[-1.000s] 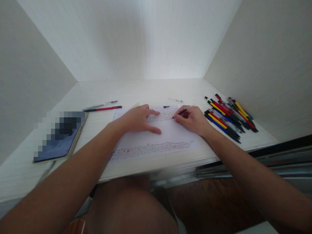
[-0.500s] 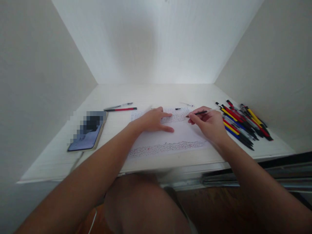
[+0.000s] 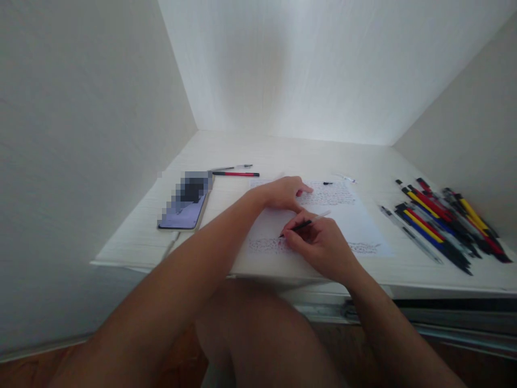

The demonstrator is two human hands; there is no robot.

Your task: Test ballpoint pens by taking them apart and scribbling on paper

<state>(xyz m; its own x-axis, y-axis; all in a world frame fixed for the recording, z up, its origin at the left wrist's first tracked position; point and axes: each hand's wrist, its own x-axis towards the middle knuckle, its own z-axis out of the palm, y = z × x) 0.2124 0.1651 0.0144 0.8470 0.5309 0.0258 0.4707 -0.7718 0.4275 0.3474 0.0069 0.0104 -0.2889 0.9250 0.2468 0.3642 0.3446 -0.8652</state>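
Observation:
A sheet of paper (image 3: 363, 229) lies on the white desk, with a block of handwriting along its far part and a band of writing near its front edge. My right hand (image 3: 323, 245) grips a thin pen (image 3: 301, 226) with a dark front and a pale rear. The pen's tip is at the lower band of writing. Resting on the upper writing is my left hand (image 3: 283, 193), its index finger stretched out and its thumb partly hidden behind the right hand. Just beyond the left fingertips lies a small black pen cap (image 3: 327, 183).
At left are a phone (image 3: 183, 207), a red pen (image 3: 238, 174) and a clear pen (image 3: 232, 168). A heap of coloured pens (image 3: 448, 221) covers the right side. A clear piece (image 3: 347, 178) lies behind the paper. Walls enclose the desk (image 3: 299, 156).
My right hand has moved with the pen from the upper writing to the lower band, nearer me. The left hand stays on the upper writing. The view has swung left.

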